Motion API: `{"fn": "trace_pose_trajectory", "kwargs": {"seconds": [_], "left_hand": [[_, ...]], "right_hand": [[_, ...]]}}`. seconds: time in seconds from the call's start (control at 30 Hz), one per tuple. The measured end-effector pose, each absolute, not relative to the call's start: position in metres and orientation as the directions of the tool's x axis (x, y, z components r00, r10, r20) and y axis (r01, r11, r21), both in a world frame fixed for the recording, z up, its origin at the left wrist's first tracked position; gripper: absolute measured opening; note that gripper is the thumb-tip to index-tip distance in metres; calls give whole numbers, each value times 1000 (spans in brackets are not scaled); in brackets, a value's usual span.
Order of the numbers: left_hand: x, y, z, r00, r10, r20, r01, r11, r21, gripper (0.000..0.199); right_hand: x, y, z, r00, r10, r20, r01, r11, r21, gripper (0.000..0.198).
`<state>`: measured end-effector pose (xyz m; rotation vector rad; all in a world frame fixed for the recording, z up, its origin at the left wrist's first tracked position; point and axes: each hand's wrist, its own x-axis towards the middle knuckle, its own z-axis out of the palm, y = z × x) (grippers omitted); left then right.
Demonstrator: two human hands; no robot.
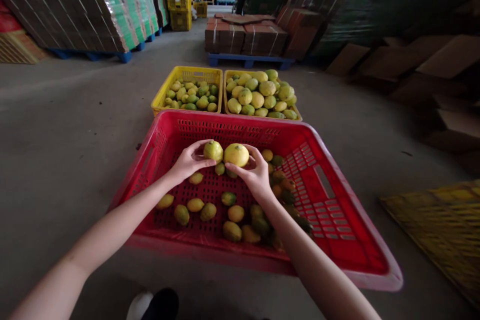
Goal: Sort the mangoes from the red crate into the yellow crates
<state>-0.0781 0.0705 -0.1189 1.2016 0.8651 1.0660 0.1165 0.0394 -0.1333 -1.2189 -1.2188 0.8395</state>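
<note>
My left hand point(190, 161) is closed around a greenish-yellow lemon point(213, 152). Right beside it, my right hand point(257, 170) grips a larger, paler yellow lemon point(236, 155). Both fruits are held up over the big red crate point(360, 240), close together at about the same height. Loose lemons lie on the crate's slotted floor, among them a yellow one point(195, 204) and a green-and-yellow one point(228, 198). More are gathered toward the right, partly hidden behind my right forearm.
Beyond the red crate stand two yellow crates, the left point(159, 95) holding smaller lemons, the right point(226, 102) heaped with larger ones. Brown cartons point(243, 35) sit on a blue pallet point(249, 60) behind. Wrapped stacks point(123, 5), flattened cardboard point(423, 60) and a yellow crate point(438, 230) flank the floor.
</note>
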Motion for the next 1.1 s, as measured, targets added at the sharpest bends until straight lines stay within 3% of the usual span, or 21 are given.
{"fn": "trace_pose_trajectory", "kwargs": {"seconds": [0.07, 0.13, 0.23, 0.3, 0.4, 0.57, 0.8, 0.93, 1.1], "left_hand": [[-78, 72, -118, 326, 935, -140, -320, 249, 914, 45], [-77, 74, -119, 348, 892, -288, -347, 408, 844, 30], [-75, 75, -122, 298, 825, -480, -323, 561, 762, 19], [-74, 75, -122, 277, 791, -545, -335, 611, 717, 18], [-73, 76, -120, 293, 780, -553, -401, 626, 669, 14], [-70, 72, -117, 351, 771, -531, -482, 635, 604, 16], [-59, 68, -135, 283, 814, -507, -599, 563, 569, 12], [-59, 70, -142, 294, 825, -483, -646, 544, 536, 18], [-59, 70, -144, 291, 708, -644, -583, 665, 467, 44]], "right_hand": [[116, 41, -131, 144, 989, 13, -117, 30, -993, 50], [113, 42, -130, 28, 983, -183, -304, -166, -938, 44], [110, 44, -132, -143, 903, -406, -391, -428, -815, 38], [110, 45, -133, -188, 849, -493, -405, -524, -749, 35], [110, 46, -136, -178, 833, -523, -443, -543, -714, 25], [105, 46, -149, -157, 877, -454, -531, -463, -710, 14], [97, 47, -175, -104, 948, -300, -645, -294, -705, 31], [98, 48, -173, -73, 933, -353, -636, -316, -704, 31], [100, 49, -163, -61, 884, -464, -641, -391, -660, 33]]}}
